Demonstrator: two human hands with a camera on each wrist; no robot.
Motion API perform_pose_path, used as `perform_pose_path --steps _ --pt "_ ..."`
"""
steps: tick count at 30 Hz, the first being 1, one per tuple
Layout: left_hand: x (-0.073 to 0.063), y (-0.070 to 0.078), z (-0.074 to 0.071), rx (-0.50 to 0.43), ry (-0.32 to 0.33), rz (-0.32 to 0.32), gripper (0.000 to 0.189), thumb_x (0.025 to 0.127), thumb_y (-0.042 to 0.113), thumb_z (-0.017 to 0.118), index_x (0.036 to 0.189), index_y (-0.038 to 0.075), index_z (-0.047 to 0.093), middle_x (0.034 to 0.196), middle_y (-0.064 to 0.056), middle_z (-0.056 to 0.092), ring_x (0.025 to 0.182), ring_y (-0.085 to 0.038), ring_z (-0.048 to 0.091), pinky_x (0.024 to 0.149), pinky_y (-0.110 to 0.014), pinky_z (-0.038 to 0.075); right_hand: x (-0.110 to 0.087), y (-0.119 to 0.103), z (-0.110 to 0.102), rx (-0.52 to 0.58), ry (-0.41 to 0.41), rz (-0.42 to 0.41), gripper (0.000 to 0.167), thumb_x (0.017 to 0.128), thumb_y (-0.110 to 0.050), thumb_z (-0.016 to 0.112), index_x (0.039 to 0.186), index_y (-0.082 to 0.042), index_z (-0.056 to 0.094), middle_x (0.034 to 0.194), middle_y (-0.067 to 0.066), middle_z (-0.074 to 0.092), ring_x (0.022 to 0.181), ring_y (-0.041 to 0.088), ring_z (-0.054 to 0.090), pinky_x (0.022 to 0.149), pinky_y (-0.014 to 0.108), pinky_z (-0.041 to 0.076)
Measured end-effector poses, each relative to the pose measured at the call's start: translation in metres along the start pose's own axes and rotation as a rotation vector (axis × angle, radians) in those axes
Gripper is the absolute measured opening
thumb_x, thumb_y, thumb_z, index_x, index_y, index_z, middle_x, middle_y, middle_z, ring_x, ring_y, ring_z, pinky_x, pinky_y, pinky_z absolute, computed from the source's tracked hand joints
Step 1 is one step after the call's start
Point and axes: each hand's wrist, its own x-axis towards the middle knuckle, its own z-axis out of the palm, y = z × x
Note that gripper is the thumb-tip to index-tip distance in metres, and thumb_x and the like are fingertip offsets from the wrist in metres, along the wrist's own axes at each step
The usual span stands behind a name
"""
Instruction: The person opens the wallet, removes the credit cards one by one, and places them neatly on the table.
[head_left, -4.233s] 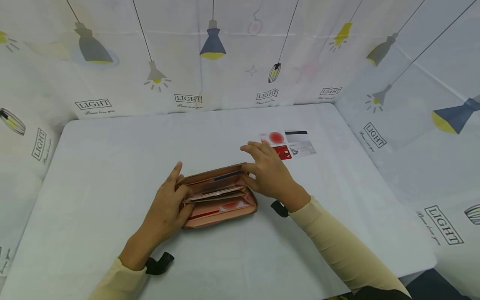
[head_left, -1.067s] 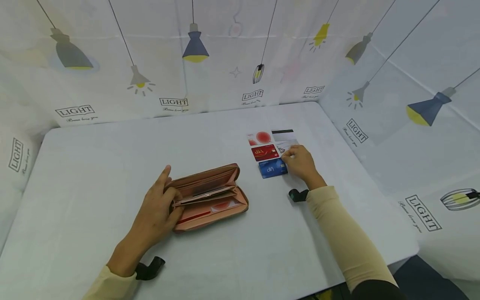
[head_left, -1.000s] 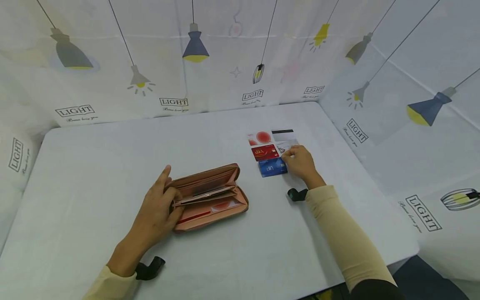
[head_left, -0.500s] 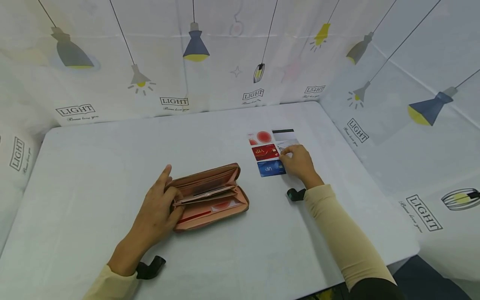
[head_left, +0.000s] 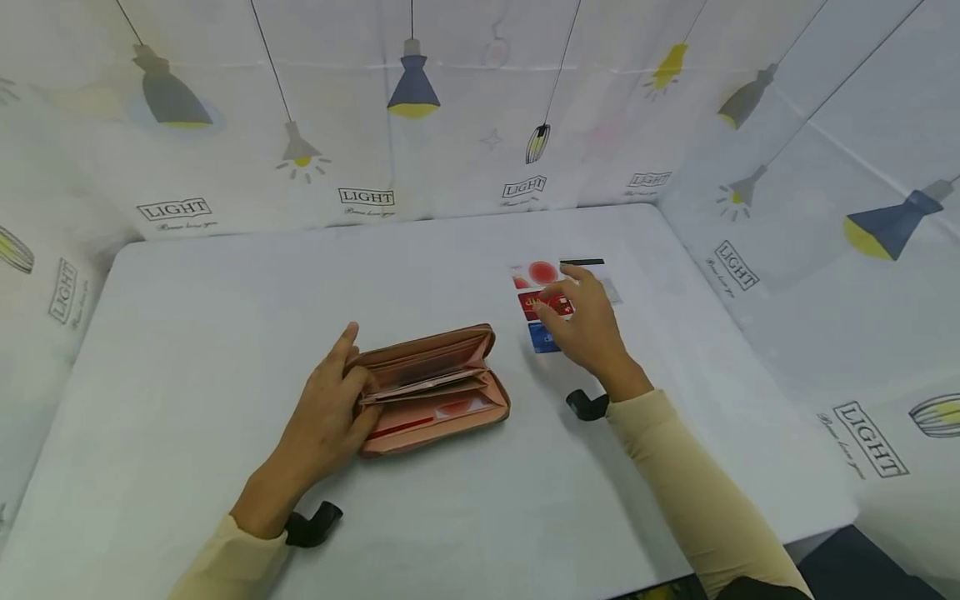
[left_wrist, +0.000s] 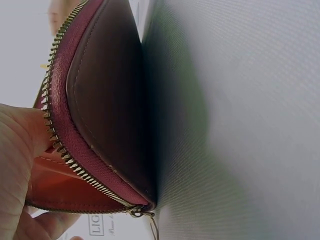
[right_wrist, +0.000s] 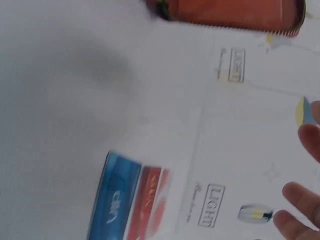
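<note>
My left hand (head_left: 318, 425) grips the left end of a pinkish-brown zip wallet (head_left: 442, 428), which lies unzipped with its pockets spread. A white-and-red card (head_left: 457, 407) and a thin red edge show in its near side. In the left wrist view the thumb lies inside the zipper edge (left_wrist: 55, 107). My right hand (head_left: 594, 329) is raised above the cards, thumb and fingers apart, nothing between them. Beneath it lie a blue VIP card (head_left: 540, 338), a red VIP card (head_left: 527, 305), a white card with a red circle (head_left: 543, 272) and a silver striped card (head_left: 600, 272), partly covered.
A white table (head_left: 225, 333) carries everything. Its far edge meets a lamp-printed backdrop (head_left: 465, 150), which also runs along the sides. A black wrist mount (head_left: 313, 525) hangs under the left wrist, another black mount (head_left: 587, 406) under the right.
A blue card was laid below the red one and slid slightly into line. My right hand has since let go and lifted off. The left hand keeps its grip on the wallet.
</note>
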Motion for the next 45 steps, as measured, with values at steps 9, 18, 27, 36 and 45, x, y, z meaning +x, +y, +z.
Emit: perform_pose_path --steps 9,18,27,36,45 --pt "0.0 -0.001 0.001 -0.012 0.0 0.003 0.023 0.084 0.0 0.079 0.093 0.008 0.06 0.168 -0.026 0.025 0.134 -0.048 0.054 0.108 -0.069 0.039 -0.013 -0.065 0.018 0.008 -0.123 -0.429 0.01 0.091 -0.02 0.08 0.084 -0.013 0.078 0.155 0.019 0.05 0.153 0.04 0.032 0.121 0.063 0.026" --pt "-0.001 0.0 0.0 -0.016 -0.01 -0.006 0.024 0.084 0.0 0.079 0.095 0.009 0.06 0.169 -0.025 0.023 0.135 -0.047 0.053 0.111 -0.069 0.037 -0.01 -0.09 0.033 -0.303 -0.418 -0.412 0.012 0.087 -0.036 0.085 0.091 -0.025 0.086 0.164 0.012 0.042 0.158 0.043 0.018 0.118 0.073 0.021" --pt "-0.002 0.0 -0.001 -0.016 -0.006 -0.003 0.024 0.084 0.0 0.078 0.096 0.008 0.059 0.169 -0.025 0.024 0.136 -0.046 0.052 0.111 -0.068 0.037 -0.007 -0.1 0.039 -0.472 -0.447 -0.44 0.009 0.09 -0.032 0.082 0.096 -0.026 0.086 0.162 0.01 0.044 0.157 0.041 0.022 0.12 0.069 0.023" --pt "-0.001 -0.002 0.0 -0.02 0.001 0.011 0.024 0.084 -0.001 0.077 0.096 0.008 0.059 0.169 -0.025 0.024 0.134 -0.047 0.053 0.109 -0.069 0.038 -0.009 -0.088 0.04 -0.41 -0.285 -0.568 0.003 0.091 -0.02 0.082 0.091 -0.017 0.081 0.15 0.014 0.056 0.15 0.04 0.039 0.116 0.065 0.034" --pt "0.0 -0.002 0.0 -0.021 -0.008 0.0 0.023 0.084 0.0 0.077 0.096 0.008 0.059 0.168 -0.027 0.024 0.134 -0.047 0.053 0.109 -0.069 0.038 -0.012 -0.079 0.031 -0.124 -0.172 -0.583 0.007 0.091 -0.008 0.079 0.099 -0.01 0.079 0.144 0.019 0.06 0.146 0.04 0.044 0.119 0.058 0.035"
